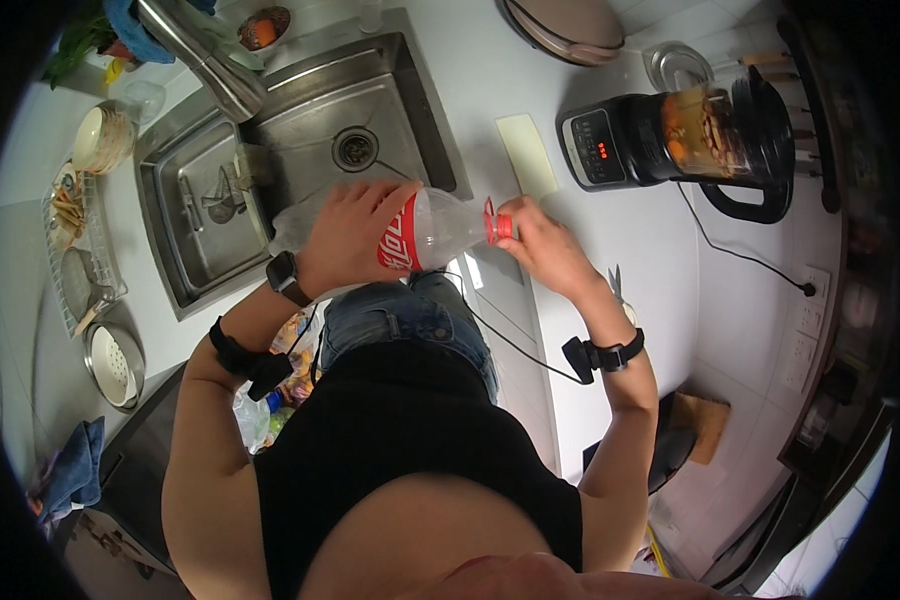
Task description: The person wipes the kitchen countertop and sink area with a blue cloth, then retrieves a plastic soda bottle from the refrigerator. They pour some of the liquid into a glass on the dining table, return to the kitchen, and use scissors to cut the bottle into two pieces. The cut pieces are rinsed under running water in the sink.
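A large clear plastic Coca-Cola bottle [444, 229] with a red label lies sideways in the air before me, over the near edge of the sink. No drink shows through its clear wall. My left hand [360, 236] is wrapped around the bottle's body, covering part of the label. At the neck end, my right hand [544, 244] pinches the red bottle cap [503, 226] between thumb and fingers. A red plastic ring [489, 217] stands out around the neck beside the cap. Whether the cap is screwed tight or loose I cannot tell.
The double steel sink [439, 142] is beyond the bottle, with a small strainer [222, 201] in its left basin. A lit blender [607, 142] with food inside stands at right, its power cord [735, 255] trailing to a socket. Scissors [616, 285] lie beside my right forearm.
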{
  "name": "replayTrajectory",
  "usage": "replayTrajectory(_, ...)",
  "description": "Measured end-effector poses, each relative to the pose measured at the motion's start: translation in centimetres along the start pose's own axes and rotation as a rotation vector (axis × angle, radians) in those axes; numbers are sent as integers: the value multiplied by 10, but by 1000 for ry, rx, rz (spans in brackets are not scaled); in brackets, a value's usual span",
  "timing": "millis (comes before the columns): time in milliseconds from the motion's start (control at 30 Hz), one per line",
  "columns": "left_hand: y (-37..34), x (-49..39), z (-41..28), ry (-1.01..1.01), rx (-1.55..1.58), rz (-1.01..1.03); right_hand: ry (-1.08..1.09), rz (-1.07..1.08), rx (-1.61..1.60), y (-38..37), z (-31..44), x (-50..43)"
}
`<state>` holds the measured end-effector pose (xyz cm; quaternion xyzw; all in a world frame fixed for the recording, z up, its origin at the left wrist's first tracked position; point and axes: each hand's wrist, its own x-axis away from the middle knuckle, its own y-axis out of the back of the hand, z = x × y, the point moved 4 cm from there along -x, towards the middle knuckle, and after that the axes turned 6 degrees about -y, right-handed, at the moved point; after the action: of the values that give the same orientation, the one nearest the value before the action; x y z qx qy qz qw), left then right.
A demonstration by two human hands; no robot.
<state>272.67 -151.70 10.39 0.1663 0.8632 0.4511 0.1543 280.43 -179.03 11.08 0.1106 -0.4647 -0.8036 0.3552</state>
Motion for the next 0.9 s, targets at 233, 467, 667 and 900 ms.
replayTrajectory(233,-4,-5,-16,-1,-9,-41,-159,-91,-125,-36,-32,2)
replayTrajectory(467,-12,-6,-20,11,-21,14,-303,-105,-446,-41,-32,0)
replayTrajectory(667,-25,1,-6,211,1023,543,466,-388,56,14,0,8)
replayTrajectory(900,-35,4,-20,242,349,139,-216,-166,-278,-25,-23,2)
